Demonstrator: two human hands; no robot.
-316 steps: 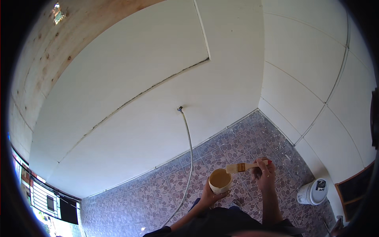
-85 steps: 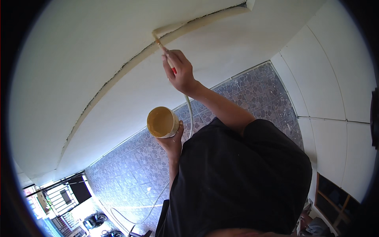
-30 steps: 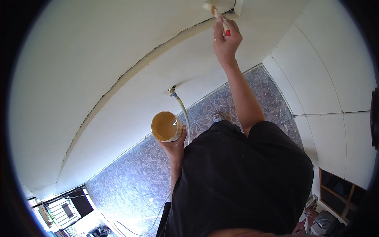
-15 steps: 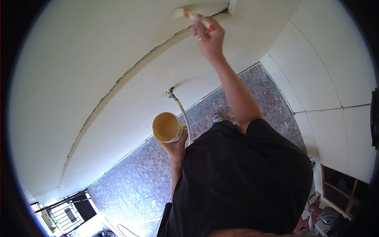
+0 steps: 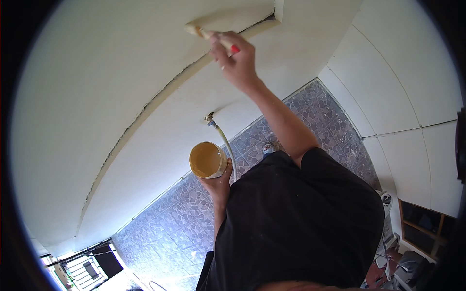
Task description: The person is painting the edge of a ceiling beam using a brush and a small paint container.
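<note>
Pinching a paintbrush [image 5: 196, 31] in the right hand [image 5: 237, 58], at the wall [image 5: 107, 63] just above the crack [image 5: 143, 111]. Cupping a paint pot [image 5: 223, 163] in the left hand [image 5: 217, 185], near the tap [image 5: 210, 119]. Showing a seemingly coated band [image 5: 151, 107] beneath the crack; above, apparently lacking any leftward.

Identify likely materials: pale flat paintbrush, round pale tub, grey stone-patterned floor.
Pale flat paintbrush: probably matte wood handle, from its pale tone; bristle type unclear.
Round pale tub: likely smooth plastic, given its thin, even rim; inside ochre-coated, finish unclear.
Grey stone-patterned floor: probably ceramic tile, slightly glossy, given straight joints and bright patches.
</note>
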